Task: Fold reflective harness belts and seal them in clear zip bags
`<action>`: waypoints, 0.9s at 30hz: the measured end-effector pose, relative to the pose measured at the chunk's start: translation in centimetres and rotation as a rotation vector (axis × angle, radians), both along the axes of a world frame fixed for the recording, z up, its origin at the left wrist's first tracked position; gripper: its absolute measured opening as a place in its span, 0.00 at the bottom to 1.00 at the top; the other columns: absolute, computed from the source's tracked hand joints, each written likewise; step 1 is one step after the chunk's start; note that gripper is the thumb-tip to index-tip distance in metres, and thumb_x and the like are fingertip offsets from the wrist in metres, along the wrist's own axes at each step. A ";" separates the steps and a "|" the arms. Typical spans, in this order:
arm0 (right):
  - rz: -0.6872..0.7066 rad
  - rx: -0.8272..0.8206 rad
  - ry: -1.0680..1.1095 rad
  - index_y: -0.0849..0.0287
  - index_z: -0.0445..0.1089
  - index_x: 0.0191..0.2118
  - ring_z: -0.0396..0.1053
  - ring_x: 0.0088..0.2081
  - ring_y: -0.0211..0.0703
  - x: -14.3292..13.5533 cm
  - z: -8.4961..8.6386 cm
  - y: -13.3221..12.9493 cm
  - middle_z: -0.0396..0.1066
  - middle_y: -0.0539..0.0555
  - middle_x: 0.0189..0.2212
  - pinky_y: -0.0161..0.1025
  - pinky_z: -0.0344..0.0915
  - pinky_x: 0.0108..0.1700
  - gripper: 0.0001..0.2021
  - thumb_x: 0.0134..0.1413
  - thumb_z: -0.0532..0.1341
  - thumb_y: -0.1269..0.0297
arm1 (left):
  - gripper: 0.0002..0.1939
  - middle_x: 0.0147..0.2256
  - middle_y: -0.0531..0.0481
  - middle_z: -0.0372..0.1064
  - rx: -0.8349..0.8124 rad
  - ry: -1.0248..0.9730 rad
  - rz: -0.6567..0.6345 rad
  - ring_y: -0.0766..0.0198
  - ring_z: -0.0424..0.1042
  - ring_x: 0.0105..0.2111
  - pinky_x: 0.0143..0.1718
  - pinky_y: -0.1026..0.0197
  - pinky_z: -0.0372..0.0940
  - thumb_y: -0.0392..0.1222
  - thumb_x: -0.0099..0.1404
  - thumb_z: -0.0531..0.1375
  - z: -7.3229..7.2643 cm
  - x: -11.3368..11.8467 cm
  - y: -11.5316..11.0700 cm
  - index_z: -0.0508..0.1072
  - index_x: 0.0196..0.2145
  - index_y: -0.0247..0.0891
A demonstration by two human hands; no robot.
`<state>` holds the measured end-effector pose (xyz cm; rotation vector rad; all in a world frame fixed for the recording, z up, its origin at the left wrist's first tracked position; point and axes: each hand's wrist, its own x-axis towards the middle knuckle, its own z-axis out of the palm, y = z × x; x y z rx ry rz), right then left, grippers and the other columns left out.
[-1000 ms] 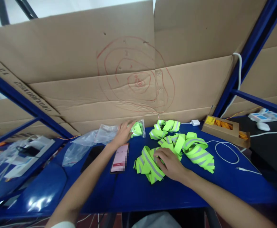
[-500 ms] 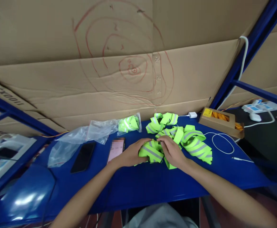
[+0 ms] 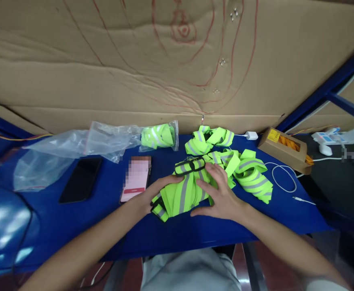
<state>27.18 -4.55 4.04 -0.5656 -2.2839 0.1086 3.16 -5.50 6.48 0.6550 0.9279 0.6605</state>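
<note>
A neon yellow-green reflective strap (image 3: 181, 194) with grey stripes lies folded in a bundle, a black buckle (image 3: 191, 165) showing on its upper edge. My left hand (image 3: 155, 189) grips the bundle from the left, most of its fingers hidden beneath or behind it. On the right side, my right hand (image 3: 219, 194) has its fingers spread, with fingertips against or just over the strap. More loose reflective straps (image 3: 252, 173) lie in a tangle to the right, and another loose coil (image 3: 208, 140) is farther back.
A clear bag with a rolled strap (image 3: 158, 136) and crumpled plastic bags (image 3: 110, 139) lie along the back. To the left are a dark phone (image 3: 81, 180) and a lit phone (image 3: 136, 178). A cardboard box (image 3: 269, 143), a white cable (image 3: 275, 178) and a charger (image 3: 251, 135) are at the right.
The bundle has spread into wider flat folds, and its black buckle has come into view on top. My right hand has opened from its closed hold. The view has tilted down.
</note>
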 end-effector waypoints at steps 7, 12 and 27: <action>-0.117 -0.269 0.011 0.52 0.47 0.74 0.56 0.70 0.66 0.4 0.7 0.6 0.56 0.67 0.69 0.63 0.61 0.68 0.48 0.57 0.69 0.41 | 0.40 0.61 0.42 0.68 0.744 0.667 0.064 0.49 0.70 0.60 0.61 0.50 0.66 0.44 0.58 0.69 -0.7 1.1 -0.7 0.60 0.64 0.41; -0.069 -0.334 0.043 0.52 0.62 0.64 0.71 0.58 0.53 -0.4 0.0 0.9 0.72 0.61 0.55 0.51 0.72 0.58 0.25 0.65 0.65 0.58 | 0.44 0.67 0.37 0.58 0.976 0.869 0.109 0.45 0.63 0.65 0.67 0.45 0.60 0.45 0.61 0.69 -1.6 1.0 -0.9 0.53 0.68 0.40; 0.224 0.299 -0.124 0.46 0.72 0.41 0.73 0.41 0.46 0.8 1.3 -1.2 0.75 0.51 0.34 0.46 0.69 0.44 0.07 0.66 0.60 0.68 | 0.28 0.54 0.42 0.70 0.570 0.377 0.527 0.56 0.75 0.46 0.44 0.55 0.72 0.48 0.63 0.67 -0.9 -2.3 2.9 0.67 0.57 0.41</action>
